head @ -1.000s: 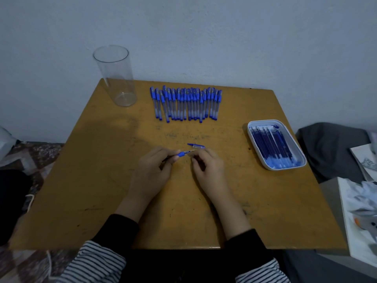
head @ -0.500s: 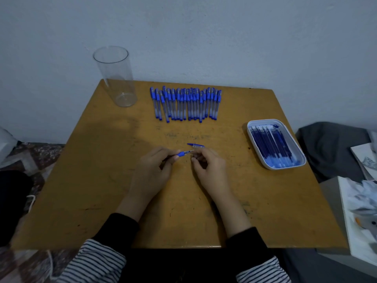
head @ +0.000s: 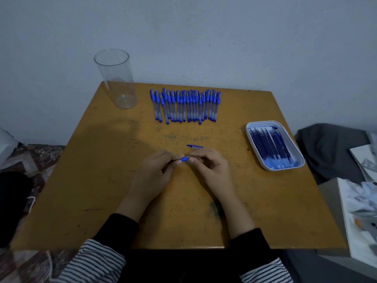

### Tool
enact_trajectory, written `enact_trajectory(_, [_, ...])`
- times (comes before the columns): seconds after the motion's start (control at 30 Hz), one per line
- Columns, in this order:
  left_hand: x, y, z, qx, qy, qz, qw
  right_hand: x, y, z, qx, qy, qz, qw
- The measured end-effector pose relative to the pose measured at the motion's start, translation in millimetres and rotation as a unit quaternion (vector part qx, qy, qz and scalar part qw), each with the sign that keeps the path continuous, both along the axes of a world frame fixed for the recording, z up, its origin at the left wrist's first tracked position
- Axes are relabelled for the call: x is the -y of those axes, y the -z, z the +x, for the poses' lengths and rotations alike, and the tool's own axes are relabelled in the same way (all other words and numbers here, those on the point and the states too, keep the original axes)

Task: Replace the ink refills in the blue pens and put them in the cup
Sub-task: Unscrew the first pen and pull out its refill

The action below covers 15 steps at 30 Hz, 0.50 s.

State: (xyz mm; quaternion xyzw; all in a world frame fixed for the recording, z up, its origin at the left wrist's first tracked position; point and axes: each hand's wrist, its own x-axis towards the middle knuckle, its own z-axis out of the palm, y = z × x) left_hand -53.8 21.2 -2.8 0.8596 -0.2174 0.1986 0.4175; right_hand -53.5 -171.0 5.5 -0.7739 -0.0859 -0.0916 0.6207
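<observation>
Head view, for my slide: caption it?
Left hand and right hand hold a blue pen over a table, near a pen row, clear cup and refill tray.

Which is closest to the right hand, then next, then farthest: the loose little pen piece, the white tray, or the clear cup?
1. Loose pen piece, lying just beyond the right hand.
2. White tray, off to the right.
3. Clear cup, far-left corner.
</observation>
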Motion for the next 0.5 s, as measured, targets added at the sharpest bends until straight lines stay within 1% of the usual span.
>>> enact_trajectory(0.07, [0,1,0,0.007,0.001,0.002,1.0,1,2,1,0.003,0.0,0.006,1.0])
enact_trajectory(0.13, [1,1,0,0.014,-0.006,0.004,1.0,3,1,1,-0.027,0.011,0.034,0.999])
enact_trajectory(0.23, [0,3,0,0.015,-0.031,-0.018,0.999,4,-3,2,-0.063,0.05,0.136,0.987])
enact_trajectory(0.27, [0,3,0,0.015,-0.034,-0.019,0.999,4,-5,2,-0.068,0.052,0.173,0.981])
enact_trajectory(0.33, [1,3,0,0.017,-0.035,-0.009,0.999,2,-7,1,-0.064,0.047,0.214,0.974])
enact_trajectory(0.43, [3,3,-1,0.022,-0.044,-0.001,0.999,-1,-8,0,-0.05,0.06,0.224,0.972])
enact_trajectory(0.5, [3,2,0,0.028,-0.051,-0.004,0.998,-3,-8,-2,-0.023,0.075,0.204,0.976])
